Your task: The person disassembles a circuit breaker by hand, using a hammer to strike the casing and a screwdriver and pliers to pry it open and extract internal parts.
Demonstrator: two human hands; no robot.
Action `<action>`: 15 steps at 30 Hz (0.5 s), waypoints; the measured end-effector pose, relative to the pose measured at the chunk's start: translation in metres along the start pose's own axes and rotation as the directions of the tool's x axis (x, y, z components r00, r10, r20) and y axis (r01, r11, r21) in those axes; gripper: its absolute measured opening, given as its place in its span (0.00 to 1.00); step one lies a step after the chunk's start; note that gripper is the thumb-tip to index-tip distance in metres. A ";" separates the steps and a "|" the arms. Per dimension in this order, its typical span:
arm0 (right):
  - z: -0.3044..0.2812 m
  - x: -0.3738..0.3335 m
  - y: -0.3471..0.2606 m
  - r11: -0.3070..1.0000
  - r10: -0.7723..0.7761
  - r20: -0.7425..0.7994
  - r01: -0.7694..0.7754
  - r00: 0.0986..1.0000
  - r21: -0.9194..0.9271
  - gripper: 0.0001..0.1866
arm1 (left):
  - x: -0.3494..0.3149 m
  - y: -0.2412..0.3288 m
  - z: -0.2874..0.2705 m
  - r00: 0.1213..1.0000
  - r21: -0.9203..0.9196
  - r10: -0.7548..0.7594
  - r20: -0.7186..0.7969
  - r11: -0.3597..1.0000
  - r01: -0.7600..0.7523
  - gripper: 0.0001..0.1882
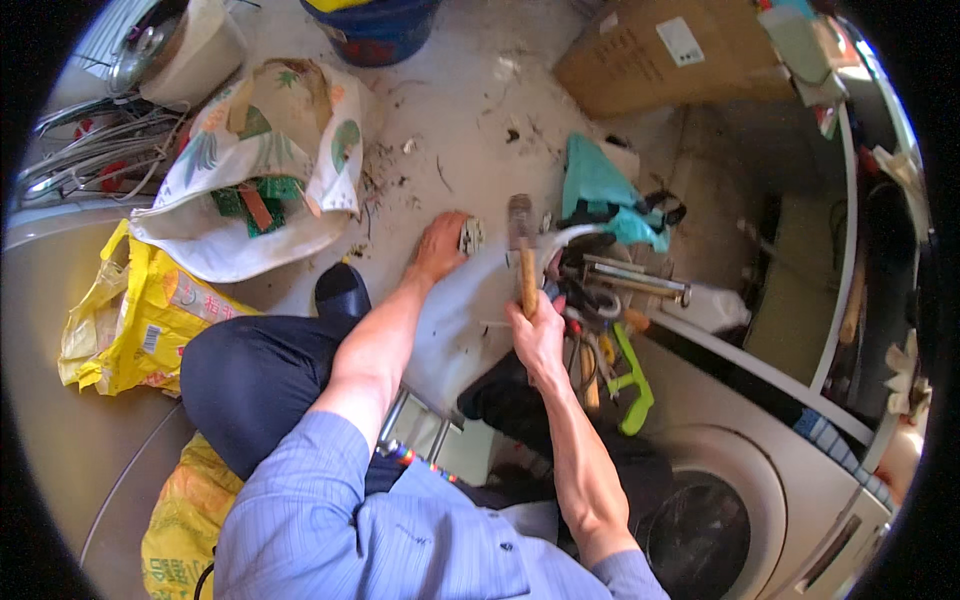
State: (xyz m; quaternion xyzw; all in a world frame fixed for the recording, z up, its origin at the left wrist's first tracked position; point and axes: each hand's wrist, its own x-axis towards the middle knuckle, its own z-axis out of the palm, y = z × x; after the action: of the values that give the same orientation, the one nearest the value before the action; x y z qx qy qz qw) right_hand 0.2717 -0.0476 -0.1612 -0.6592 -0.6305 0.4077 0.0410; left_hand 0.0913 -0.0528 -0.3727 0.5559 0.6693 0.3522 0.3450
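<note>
A claw-less looking hammer (528, 270) with a wooden handle is in my right hand (538, 328), whose fingers are wrapped round the handle's lower part. Its metal head is raised in front of me, slightly blurred. To the left of it, my left hand (441, 246) rests low by the floor with its fingers closed on a small pale block-like piece (471, 236) with dark marks; its exact kind is too small to make out. A gap separates the hammer head from that piece. Left of my left hand lies an open white patterned sack (190, 225) with green circuit boards (270, 190) inside.
Yellow printed bags (150, 310) lie at my left. A blue bucket (375, 35) and a cardboard box (670, 60) stand at the back. Beside my right hand are a teal bag (600, 185), mixed tools and a lime-green handled tool (630, 380). A round-doored machine (760, 490) stands at lower right. Debris dots the floor.
</note>
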 end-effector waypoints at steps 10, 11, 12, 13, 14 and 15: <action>0.023 -0.004 0.004 0.938 -0.317 -0.226 0.339 0.921 0.067 0.07 | 0.034 0.017 -0.024 1.000 0.025 -0.012 0.018 1.000 0.012 0.32; 0.043 -0.012 0.038 0.971 -0.218 -0.160 0.231 0.963 0.061 0.07 | 0.032 0.017 -0.015 1.000 0.013 0.003 0.018 1.000 -0.003 0.32; 0.056 -0.021 0.068 0.988 -0.114 -0.114 0.125 0.987 0.092 0.08 | 0.035 0.017 -0.005 0.999 0.006 0.044 -0.022 0.999 -0.044 0.30; 0.064 -0.025 0.083 0.992 -0.019 -0.064 0.027 0.998 0.126 0.09 | 0.036 0.012 0.002 0.994 0.008 0.087 -0.068 0.996 -0.087 0.28; 0.059 -0.027 0.071 0.985 0.042 0.000 -0.041 0.999 0.169 0.11 | 0.027 -0.002 -0.002 0.988 0.027 0.096 -0.123 0.995 -0.093 0.27; 0.045 -0.022 0.064 0.989 -0.050 -0.043 0.055 0.998 0.136 0.11 | 0.031 0.002 -0.001 0.987 0.009 0.089 -0.137 0.996 -0.088 0.27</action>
State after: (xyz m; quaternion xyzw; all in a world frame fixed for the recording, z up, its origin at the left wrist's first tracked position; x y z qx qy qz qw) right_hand 0.2990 -0.1002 -0.2173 -0.6459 -0.6172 0.4358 0.1095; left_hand 0.0867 -0.0219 -0.3730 0.5601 0.6666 0.4035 0.2812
